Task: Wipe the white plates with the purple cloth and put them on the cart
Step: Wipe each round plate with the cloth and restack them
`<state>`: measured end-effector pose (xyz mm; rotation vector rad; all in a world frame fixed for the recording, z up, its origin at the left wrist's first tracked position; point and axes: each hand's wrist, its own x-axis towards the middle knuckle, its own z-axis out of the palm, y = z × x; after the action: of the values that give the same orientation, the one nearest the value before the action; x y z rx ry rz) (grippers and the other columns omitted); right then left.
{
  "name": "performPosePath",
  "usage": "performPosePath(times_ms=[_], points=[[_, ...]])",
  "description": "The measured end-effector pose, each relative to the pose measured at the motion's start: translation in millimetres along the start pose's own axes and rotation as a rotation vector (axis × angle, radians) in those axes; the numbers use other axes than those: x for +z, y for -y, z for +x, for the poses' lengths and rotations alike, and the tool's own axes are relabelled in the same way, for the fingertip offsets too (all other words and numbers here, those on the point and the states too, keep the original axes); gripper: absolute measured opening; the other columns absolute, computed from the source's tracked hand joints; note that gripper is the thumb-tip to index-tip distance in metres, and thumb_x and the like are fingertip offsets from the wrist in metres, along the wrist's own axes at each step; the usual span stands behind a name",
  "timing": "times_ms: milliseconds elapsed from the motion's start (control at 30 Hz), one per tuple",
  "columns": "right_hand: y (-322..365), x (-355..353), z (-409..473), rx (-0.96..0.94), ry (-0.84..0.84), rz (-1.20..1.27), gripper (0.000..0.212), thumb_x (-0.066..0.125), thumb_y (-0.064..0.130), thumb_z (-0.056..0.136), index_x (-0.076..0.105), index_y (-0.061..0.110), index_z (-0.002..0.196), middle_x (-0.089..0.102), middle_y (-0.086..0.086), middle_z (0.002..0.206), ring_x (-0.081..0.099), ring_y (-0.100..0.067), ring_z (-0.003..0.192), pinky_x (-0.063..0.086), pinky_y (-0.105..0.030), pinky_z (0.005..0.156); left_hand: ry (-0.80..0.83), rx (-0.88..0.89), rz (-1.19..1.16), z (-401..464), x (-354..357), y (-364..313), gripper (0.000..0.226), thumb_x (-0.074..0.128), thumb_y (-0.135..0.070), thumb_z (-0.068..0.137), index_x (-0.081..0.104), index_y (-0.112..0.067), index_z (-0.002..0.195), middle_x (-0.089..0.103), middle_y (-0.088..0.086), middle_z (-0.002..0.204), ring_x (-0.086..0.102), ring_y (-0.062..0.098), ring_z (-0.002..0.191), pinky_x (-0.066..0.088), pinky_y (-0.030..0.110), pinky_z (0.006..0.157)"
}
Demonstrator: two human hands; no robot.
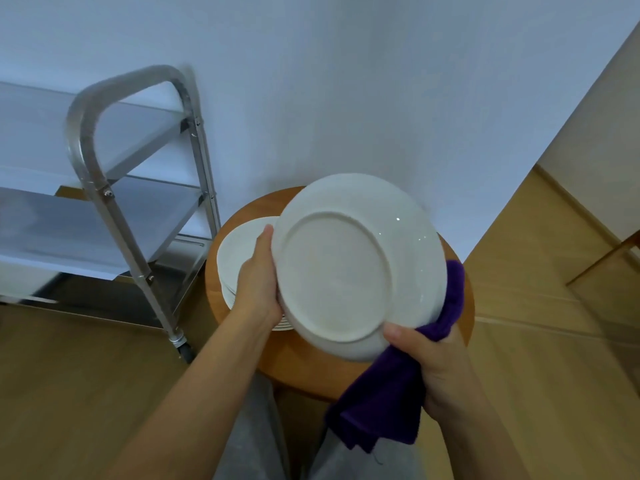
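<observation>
Dim, bluish light — warped edges

A round wooden table (460,289) at lower centre carries a stack of white plates (239,251) on its left half

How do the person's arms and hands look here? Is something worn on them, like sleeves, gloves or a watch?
Both forearms are bare as far as the picture shows, with no sleeves in view. The left hand and the right hand wear no gloves. No ring, watch or bracelet can be seen on either. No markings show.
</observation>
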<state>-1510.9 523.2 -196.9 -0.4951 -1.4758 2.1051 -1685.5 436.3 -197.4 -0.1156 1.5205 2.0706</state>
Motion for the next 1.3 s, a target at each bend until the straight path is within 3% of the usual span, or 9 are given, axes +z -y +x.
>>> performPosePath(times_ms=[100,333,467,600,700,767,900,1100,1300], points=[[-7.7,-4.4,0.6,0.042,-0.038,-0.055,0.093,0.094,0.037,0.031,0.06,0.019,0.115,0.071,-0.005,0.104,0.069,-0.022,0.094,0.056,-0.026,0.069,-0.059,0.048,0.038,4.8,-10.0,-6.3,0.029,0.056,-0.051,0.086,0.065,-0.025,0.095,0.07,0.001,0.082,0.065,0.02,0.081,0.054,0.038,0.071],[8.5,-10.8,27.1,-0.1,-0.293,-0.084,0.094,0.073,0.078,0.039,0.056,0.032,0.119,0.069,0.008,0.1,0.066,-0.012,0.092,0.053,-0.033,0.078,-0.145,0.529,0.439,4.0,-22.9,-28.0,0.047,0.05,-0.047,0.09,0.043,-0.014,0.057,0.042,0.006,0.054,0.042,0.016,0.051,0.038,0.025,0.053],[42.6,13.0,46.5,-0.235,-0.144,-0.376,0.025,0.057,0.04,0.069,0.057,0.045,0.094,0.061,0.011,0.087,0.06,-0.014,0.084,0.049,-0.041,0.08,-0.135,0.713,0.631,-0.8,-13.6,-28.6,0.056,0.049,-0.052,0.088,0.054,0.0,0.067,0.057,0.018,0.065,0.054,0.028,0.06,0.049,0.035,0.061],[73.7,33.8,53.2,-0.137,0.281,-0.803,0.049,0.059,0.025,0.075,0.038,0.047,0.113,0.05,0.014,0.112,0.052,-0.001,0.091,0.044,-0.013,0.071,-0.095,0.902,0.718,-13.7,-0.7,-31.9,0.054,0.054,-0.047,0.089,0.052,0.001,0.064,0.047,0.007,0.054,0.046,0.019,0.055,0.041,0.033,0.057],[90.2,26.1,58.1,-0.016,0.532,-1.012,0.111,0.077,0.015,0.073,-0.006,0.059,0.132,0.035,0.033,0.12,0.049,0.004,0.106,0.049,-0.014,0.083,-0.071,1.007,0.811,-23.6,-1.7,-33.2,0.055,0.047,-0.057,0.081,0.058,-0.005,0.066,0.054,0.003,0.058,0.053,0.017,0.059,0.042,0.027,0.057],[93.3,26.4,60.7,-0.057,0.598,-1.051,0.118,0.084,0.018,0.066,-0.005,0.063,0.129,0.034,0.036,0.122,0.048,0.005,0.113,0.049,-0.015,0.088,-0.006,0.993,0.846,-23.9,-2.5,-35.6,0.052,0.047,-0.059,0.078,0.055,-0.011,0.061,0.053,0.001,0.056,0.053,0.016,0.059,0.043,0.03,0.056],[91.6,36.7,64.3,-0.103,0.529,-0.965,0.076,0.088,0.017,0.058,0.047,0.038,0.117,0.06,0.015,0.109,0.061,-0.005,0.1,0.056,-0.028,0.083,0.113,0.964,0.773,-21.4,-4.7,-32.3,0.046,0.054,-0.061,0.075,0.042,-0.025,0.05,0.044,-0.009,0.044,0.044,0.007,0.048,0.032,0.014,0.049],[88.5,4.9,68.4,-0.016,0.45,-0.73,0.08,0.089,0.028,0.039,0.059,0.016,0.112,0.07,-0.004,0.103,0.066,-0.023,0.098,0.056,-0.039,0.083,-0.044,0.831,0.468,-25.0,-17.4,-30.3,0.059,0.058,-0.057,0.077,0.044,-0.004,0.054,0.042,0.004,0.046,0.043,0.015,0.045,0.037,0.02,0.046],[52.4,-13.0,54.7,-0.075,0.223,-0.197,0.095,0.096,0.038,0.028,0.057,0.009,0.11,0.072,-0.004,0.096,0.068,-0.023,0.092,0.055,-0.032,0.075,-0.094,0.541,0.088,-29.8,-12.0,-29.9,0.038,0.054,-0.04,0.091,0.056,-0.014,0.063,0.055,-0.006,0.052,0.054,0.008,0.051,0.047,0.021,0.05]])
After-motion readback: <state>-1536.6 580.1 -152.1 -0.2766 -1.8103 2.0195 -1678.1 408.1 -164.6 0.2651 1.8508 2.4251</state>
